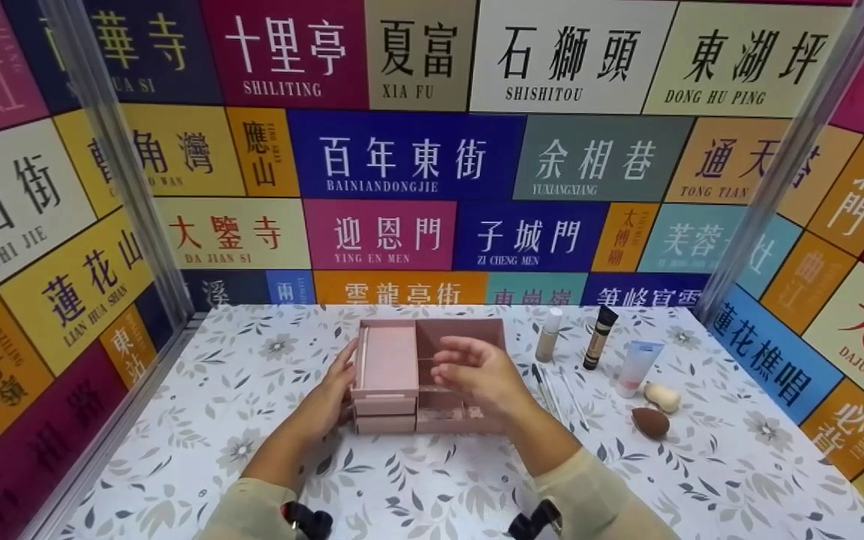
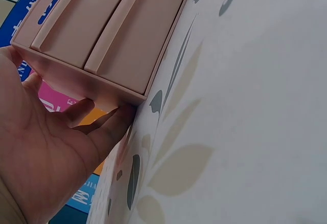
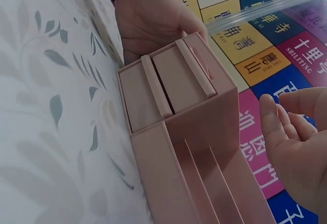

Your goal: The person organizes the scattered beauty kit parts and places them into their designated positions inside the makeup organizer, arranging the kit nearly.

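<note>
A pink desktop organizer (image 1: 393,356) stands on the table, with two small drawers (image 2: 135,37) stacked on its left and divided compartments (image 3: 204,168) on its right. My left hand (image 1: 327,394) rests against the organizer's left side; the left wrist view shows the fingertips along that wall, low by the tabletop. Over the compartments my right hand (image 1: 481,375) hovers, fingers loosely bent and the palm turned inward. Nothing shows between its fingers in the right wrist view.
Right of the organizer lie thin brushes (image 1: 559,394). Beyond them are a capped bottle (image 1: 548,337), a black tube (image 1: 599,337), a clear-and-blue tube (image 1: 637,369), a beige sponge (image 1: 662,397) and a brown sponge (image 1: 650,423). Sign-covered panels (image 1: 402,154) enclose the flower-patterned table (image 1: 417,487).
</note>
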`<state>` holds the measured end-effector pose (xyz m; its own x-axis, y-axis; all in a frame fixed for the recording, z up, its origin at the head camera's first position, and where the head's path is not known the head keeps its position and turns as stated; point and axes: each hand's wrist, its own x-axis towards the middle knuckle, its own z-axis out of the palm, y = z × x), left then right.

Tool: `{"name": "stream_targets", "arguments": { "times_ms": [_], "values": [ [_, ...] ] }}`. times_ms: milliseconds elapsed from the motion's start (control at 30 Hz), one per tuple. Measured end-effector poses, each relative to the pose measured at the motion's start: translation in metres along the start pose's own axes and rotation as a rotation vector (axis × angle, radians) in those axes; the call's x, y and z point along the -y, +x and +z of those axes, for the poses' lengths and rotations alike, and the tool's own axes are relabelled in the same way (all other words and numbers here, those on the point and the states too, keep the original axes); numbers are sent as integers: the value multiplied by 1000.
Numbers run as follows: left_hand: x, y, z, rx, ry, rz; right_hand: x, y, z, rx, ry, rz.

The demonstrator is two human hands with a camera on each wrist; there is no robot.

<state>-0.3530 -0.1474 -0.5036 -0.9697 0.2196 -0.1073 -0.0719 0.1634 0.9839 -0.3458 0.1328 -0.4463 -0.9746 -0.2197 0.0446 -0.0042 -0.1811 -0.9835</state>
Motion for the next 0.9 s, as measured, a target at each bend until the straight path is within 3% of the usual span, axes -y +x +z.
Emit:
{"name": "stream_targets", "arguments": {
  "times_ms": [433,900],
  "values": [
    [1,-1,0,-6,22,40,1,-9,-38,-32,-5,-39],
    [2,1,1,-7,6,4,13,-24,-121,-160,-55,-10]
  ]
}}
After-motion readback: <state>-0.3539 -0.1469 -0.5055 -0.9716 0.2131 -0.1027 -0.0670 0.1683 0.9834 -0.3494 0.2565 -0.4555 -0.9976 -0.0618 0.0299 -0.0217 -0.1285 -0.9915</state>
